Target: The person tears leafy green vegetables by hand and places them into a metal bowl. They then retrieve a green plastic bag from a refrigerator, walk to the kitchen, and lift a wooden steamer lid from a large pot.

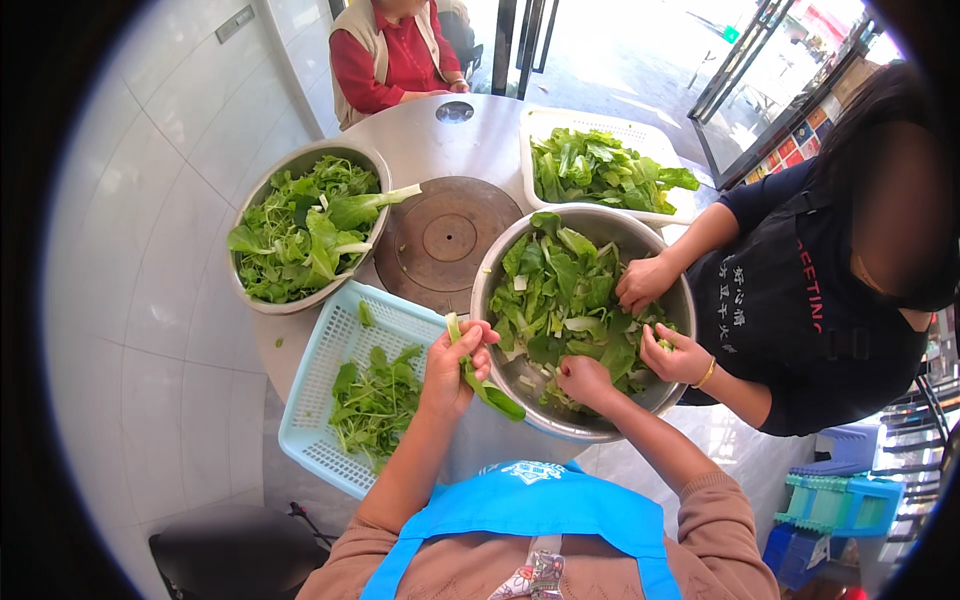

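My left hand (pixel 450 367) holds a leafy green stalk (pixel 491 396) upright at its pale end, between the blue basket and the large metal bowl. The leaf hangs down toward the bowl's near left rim. My right hand (pixel 585 381) is inside the large metal bowl (pixel 486 285), its fingers curled at the cut greens (pixel 562 277); whether it grips a piece is hidden. A co-worker's two hands (pixel 646 283) are in the same bowl at its right side, one of them pinching small green pieces.
A metal bowl of greens (pixel 251 289) stands at the left, a light blue plastic basket (pixel 315 375) with leafy stems nearer me. A white basket of leaves (pixel 529 172) is at the back right. The round table (pixel 405 135) has a brown disc (pixel 450 237). Another person (pixel 390 67) sits beyond.
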A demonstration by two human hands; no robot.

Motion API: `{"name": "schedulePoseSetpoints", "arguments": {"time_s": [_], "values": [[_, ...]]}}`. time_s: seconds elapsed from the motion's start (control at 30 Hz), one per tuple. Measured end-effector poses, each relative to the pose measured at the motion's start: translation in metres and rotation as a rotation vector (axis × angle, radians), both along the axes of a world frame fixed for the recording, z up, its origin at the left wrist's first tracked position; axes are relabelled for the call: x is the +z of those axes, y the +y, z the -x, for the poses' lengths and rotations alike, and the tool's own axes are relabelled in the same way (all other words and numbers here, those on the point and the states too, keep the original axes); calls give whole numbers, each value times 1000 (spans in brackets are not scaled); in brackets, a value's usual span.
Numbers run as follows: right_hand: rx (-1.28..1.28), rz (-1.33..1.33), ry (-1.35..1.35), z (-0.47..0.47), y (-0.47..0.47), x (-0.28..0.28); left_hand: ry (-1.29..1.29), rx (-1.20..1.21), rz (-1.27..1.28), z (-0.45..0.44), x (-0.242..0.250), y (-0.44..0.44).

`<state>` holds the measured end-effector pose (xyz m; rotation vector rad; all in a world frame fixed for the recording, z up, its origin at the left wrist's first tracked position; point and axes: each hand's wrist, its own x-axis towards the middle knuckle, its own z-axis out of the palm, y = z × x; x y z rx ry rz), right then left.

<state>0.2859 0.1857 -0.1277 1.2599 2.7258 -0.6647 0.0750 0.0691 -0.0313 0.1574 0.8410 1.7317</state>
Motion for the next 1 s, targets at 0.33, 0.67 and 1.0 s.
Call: {"name": "schedulePoseSetpoints", "arguments": {"time_s": [0.33, 0.67, 1.0], "values": [[114, 559, 748, 64, 28, 83, -92, -104, -28, -31, -28, 33], [-229, 267, 461, 56, 29, -1, -179, 99, -29, -5, -26, 9], [-113, 220, 153, 71, 17, 1, -82, 87, 9, 7, -23, -12]]}}
